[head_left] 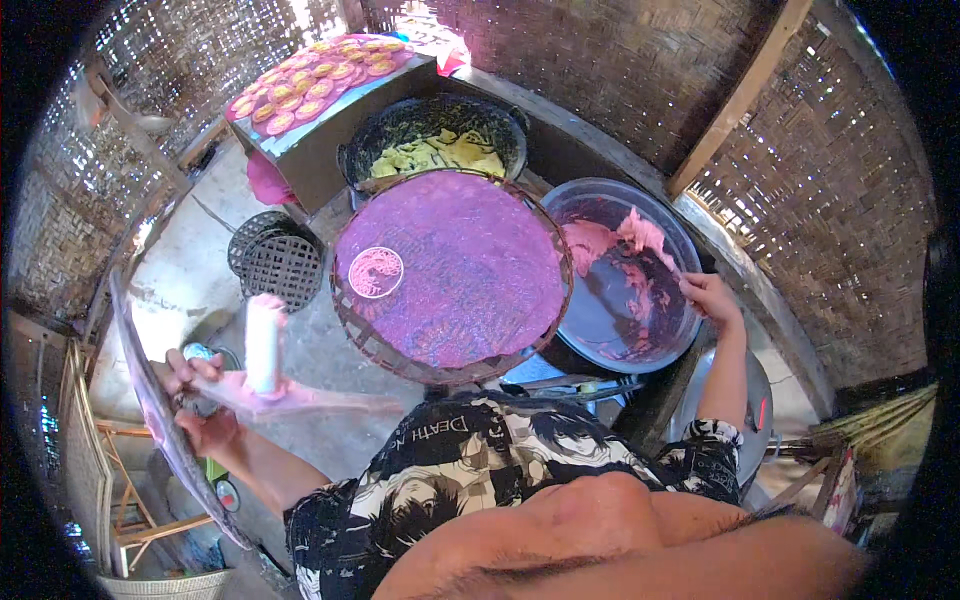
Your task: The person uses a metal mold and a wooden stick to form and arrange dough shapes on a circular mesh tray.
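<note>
My left hand (200,390) is closed round the end of a wooden press (345,402), held out at the left. A white tube (263,345) stands upright in its bar, with pink dough at the top. My right hand (708,297) grips the handle end of a dough-coated spatula (665,252) over the rim of a large grey basin (690,325). Pink dough (590,245) clings inside the basin. Between my hands lies a round woven tray (345,335) covered by a purple sheet (470,260). A small white ring filled with pink strands (376,272) rests on it.
Behind the tray stands a dark wok (355,150) holding yellow pieces (440,155). Many pink-and-yellow rounds (310,85) cover a ledge at the back left. Black woven trays (285,270) lie on the floor. A long plank (165,420) slants at the far left; woven walls surround the space.
</note>
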`<move>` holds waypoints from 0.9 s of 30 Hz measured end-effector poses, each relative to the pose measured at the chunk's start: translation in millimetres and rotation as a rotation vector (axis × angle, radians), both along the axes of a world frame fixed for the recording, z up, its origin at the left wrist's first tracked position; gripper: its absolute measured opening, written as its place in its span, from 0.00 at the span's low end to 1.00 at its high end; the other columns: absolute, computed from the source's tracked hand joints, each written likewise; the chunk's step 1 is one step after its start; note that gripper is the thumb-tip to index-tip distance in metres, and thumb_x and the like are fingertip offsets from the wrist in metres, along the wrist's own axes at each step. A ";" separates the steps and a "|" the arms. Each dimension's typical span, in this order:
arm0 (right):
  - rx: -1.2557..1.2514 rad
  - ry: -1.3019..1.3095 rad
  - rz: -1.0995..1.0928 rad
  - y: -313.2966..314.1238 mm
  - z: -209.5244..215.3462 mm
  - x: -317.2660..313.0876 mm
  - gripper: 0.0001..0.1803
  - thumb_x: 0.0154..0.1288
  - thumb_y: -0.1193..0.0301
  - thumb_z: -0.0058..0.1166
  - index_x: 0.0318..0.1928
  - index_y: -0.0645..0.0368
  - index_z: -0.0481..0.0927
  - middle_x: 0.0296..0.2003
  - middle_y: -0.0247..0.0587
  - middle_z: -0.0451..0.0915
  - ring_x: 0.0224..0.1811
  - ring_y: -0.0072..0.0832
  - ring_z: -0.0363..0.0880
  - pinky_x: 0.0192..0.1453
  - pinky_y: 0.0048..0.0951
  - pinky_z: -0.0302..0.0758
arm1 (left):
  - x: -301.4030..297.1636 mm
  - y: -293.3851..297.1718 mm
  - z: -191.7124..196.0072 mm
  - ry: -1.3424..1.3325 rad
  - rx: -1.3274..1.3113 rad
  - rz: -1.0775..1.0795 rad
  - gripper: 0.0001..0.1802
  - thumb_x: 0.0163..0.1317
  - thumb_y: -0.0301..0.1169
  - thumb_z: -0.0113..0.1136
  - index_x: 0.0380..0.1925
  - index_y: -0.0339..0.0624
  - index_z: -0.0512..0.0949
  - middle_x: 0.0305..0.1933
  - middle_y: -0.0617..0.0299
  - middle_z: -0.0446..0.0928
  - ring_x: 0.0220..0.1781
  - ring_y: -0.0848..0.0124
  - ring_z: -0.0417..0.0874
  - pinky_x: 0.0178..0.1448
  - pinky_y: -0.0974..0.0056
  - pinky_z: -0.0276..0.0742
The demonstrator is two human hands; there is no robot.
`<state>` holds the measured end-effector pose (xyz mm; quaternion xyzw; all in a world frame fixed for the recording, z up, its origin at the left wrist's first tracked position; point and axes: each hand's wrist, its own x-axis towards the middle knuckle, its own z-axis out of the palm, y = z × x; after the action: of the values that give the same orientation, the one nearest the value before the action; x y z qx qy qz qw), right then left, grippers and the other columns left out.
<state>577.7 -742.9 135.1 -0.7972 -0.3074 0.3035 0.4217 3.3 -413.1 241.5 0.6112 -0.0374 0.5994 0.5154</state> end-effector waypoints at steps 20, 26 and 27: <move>0.279 -1.284 0.882 154.1 199.8 -216.9 0.17 0.52 0.66 0.51 0.44 0.55 0.75 0.23 0.41 0.72 0.28 0.37 0.75 0.31 0.35 0.70 | 124.3 -18.0 12.8 1.073 0.653 0.389 0.19 0.43 0.41 0.58 0.36 0.44 0.76 0.39 0.51 0.74 0.41 0.55 0.75 0.46 0.59 0.71; 0.374 -1.717 0.794 177.0 185.7 -278.3 0.17 0.49 0.67 0.49 0.43 0.56 0.74 0.24 0.35 0.72 0.23 0.29 0.71 0.25 0.30 0.66 | 131.9 -7.8 -0.9 1.043 0.622 0.482 0.17 0.43 0.41 0.56 0.32 0.44 0.76 0.35 0.50 0.74 0.37 0.53 0.75 0.42 0.56 0.72; 0.485 -1.860 0.699 176.2 178.5 -283.6 0.17 0.49 0.68 0.49 0.42 0.57 0.74 0.25 0.34 0.72 0.21 0.26 0.69 0.23 0.28 0.64 | 131.5 -3.1 -3.0 1.047 0.621 0.544 0.17 0.44 0.41 0.56 0.32 0.43 0.76 0.34 0.49 0.74 0.36 0.52 0.75 0.42 0.56 0.72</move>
<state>294.1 -566.7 313.5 -0.4761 -0.7815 -0.3997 0.0541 134.8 -416.2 238.5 0.9293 0.2026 0.2935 0.0958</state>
